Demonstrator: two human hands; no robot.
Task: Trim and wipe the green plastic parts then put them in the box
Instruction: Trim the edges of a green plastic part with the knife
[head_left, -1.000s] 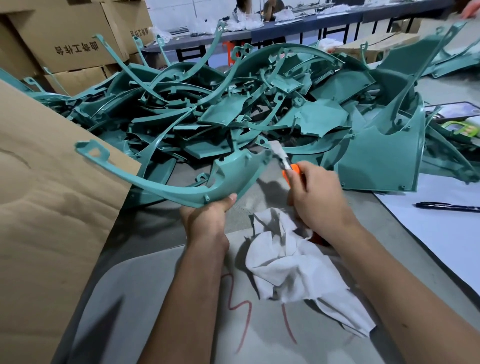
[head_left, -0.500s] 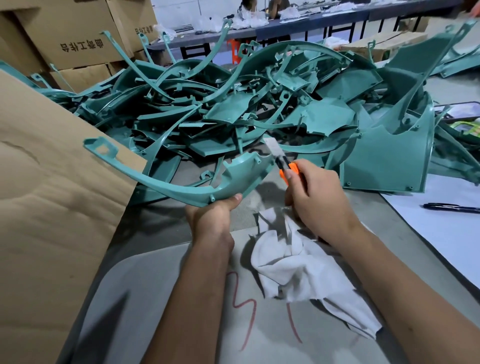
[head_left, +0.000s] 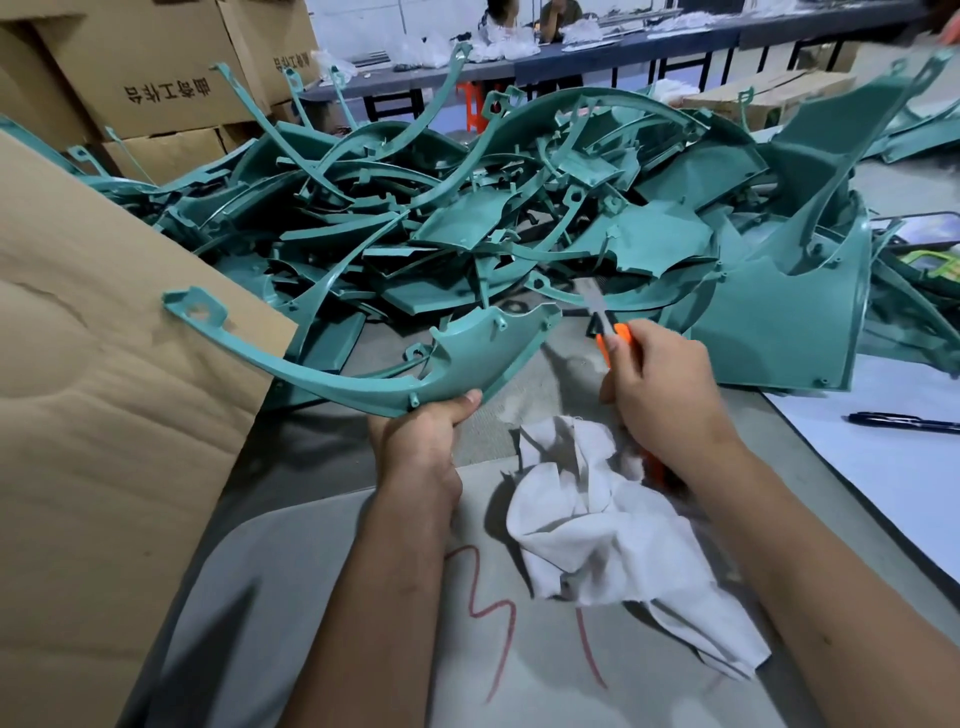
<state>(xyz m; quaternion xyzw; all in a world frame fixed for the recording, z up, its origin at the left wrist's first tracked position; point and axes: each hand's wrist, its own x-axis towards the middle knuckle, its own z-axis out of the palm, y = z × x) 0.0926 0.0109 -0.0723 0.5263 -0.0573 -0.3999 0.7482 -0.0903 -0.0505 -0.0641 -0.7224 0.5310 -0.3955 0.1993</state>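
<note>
A person at a grey worktable (head_left: 322, 597) holds a curved green plastic part (head_left: 395, 364) at the centre of the frame, the left hand (head_left: 421, 436) gripping its lower edge with the thumb hooked over the rim. The part's long thin arm sweeps toward the left of the frame and ends in a bracket over a cardboard flap (head_left: 104, 415). Just right of centre, the right hand (head_left: 660, 389) is closed around an orange-handled utility knife (head_left: 605, 325), its blade pointing up near the part's right tip; whether it touches the plastic cannot be told. A crumpled white cloth (head_left: 597, 519) lies on the table beneath the right wrist. A large heap of green parts (head_left: 519, 218) fills the middle of the frame behind the hands. Cardboard boxes (head_left: 156, 67) stand in the upper left, and a black pen (head_left: 904, 422) rests on white paper (head_left: 883, 467) at the right edge.
</note>
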